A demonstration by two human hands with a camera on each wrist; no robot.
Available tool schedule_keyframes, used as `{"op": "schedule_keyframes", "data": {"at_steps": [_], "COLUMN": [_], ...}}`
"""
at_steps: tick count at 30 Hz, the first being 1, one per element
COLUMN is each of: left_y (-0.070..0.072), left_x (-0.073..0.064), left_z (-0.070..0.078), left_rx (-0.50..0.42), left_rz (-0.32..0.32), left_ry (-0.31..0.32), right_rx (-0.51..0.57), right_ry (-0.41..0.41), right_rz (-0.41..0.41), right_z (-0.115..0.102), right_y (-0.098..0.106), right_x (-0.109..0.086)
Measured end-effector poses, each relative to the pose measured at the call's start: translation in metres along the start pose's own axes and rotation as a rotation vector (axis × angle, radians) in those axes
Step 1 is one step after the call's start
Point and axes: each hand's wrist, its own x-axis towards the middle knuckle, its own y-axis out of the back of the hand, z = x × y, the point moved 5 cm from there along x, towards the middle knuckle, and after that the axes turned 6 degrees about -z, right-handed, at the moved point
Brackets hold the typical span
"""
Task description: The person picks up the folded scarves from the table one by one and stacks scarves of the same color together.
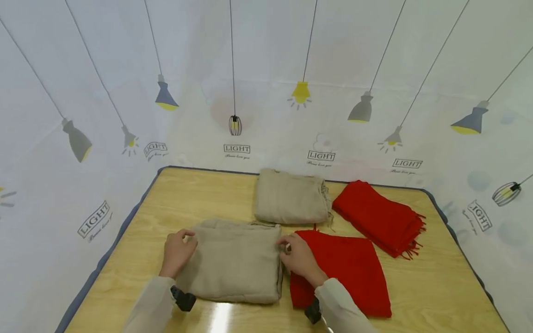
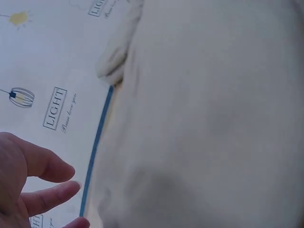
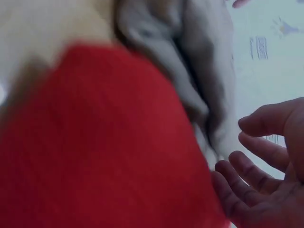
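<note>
A folded beige scarf (image 1: 237,263) lies flat on the near part of the table, between both hands. At its left edge is my left hand (image 1: 179,252), thumb and fingers loosely bent with a gap between them and nothing held, as the left wrist view also shows of the hand (image 2: 33,185). My right hand (image 1: 300,259) is by the scarf's right edge and overlaps a folded red scarf (image 1: 345,273). In the right wrist view, the relaxed fingers (image 3: 247,178) are spread apart beside the red cloth, with nothing between them and the thumb.
Behind lies another folded beige scarf (image 1: 291,199) with a fringed right side. To its right a second red scarf (image 1: 381,217) lies at a slant, fringe toward the front right. A lamp-printed white sheet (image 1: 275,129) surrounds the back and sides of the wooden table (image 1: 200,194).
</note>
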Motion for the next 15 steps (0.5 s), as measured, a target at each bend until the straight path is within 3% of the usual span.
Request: {"op": "schedule_keyframes", "data": {"at_steps": [4,8,15], "left_y": [-0.006,-0.021,-0.046], "left_x": [0.014,0.03,0.054], "left_z": [0.018,0.042,0.073], "left_rx": [-0.066,-0.086,-0.102], "left_rz": [-0.014,-0.066,-0.172], "left_ry": [-0.028,-0.112,-0.17], "right_rx": [0.023,0.018,-0.031], "right_ry": [-0.058,-0.115,-0.121], "right_rz": [0.063,0.122,0.184], "right_z": [0.018,0.039,0.075], "right_y": [0.022,0.048,0.078], "right_x": [0.01,0.021,0.042]}}
